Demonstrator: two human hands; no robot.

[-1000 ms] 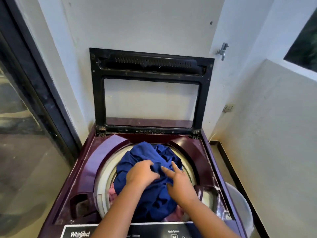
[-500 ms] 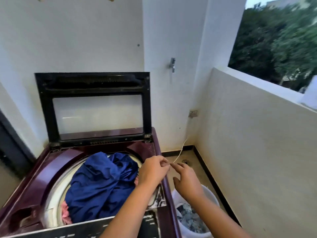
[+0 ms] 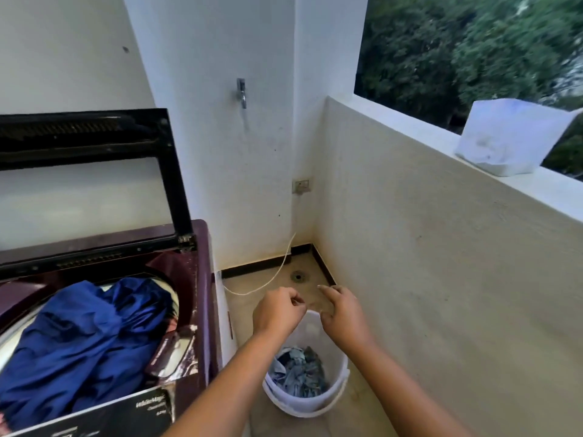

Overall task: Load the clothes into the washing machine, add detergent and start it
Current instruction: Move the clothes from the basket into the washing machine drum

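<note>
Balcony floor (image 3: 252, 279) below; shifted off washing machine (image 3: 202, 279) to over bucket (image 3: 315, 405), left hand (image 3: 277, 313) curled empty, right hand (image 3: 342, 316) slack.

Both arms are entering the view from 6 o'clock. The left forearm (image 3: 220, 383) is pointing toward 1 o'clock and the right forearm (image 3: 407, 389) toward 11 o'clock. The left hand (image 3: 277, 315) is forming a loose fist, gripping nothing. The right hand (image 3: 342, 313), at its 3 o'clock and just apart, is showing loosely bent fingers.

I see maroon washing machine (image 3: 202, 247), black lid frame (image 3: 176, 184), deep blue garment (image 3: 88, 335), white bucket (image 3: 315, 403), grey-blue clothes (image 3: 299, 370), cream wall (image 3: 441, 279)
</note>
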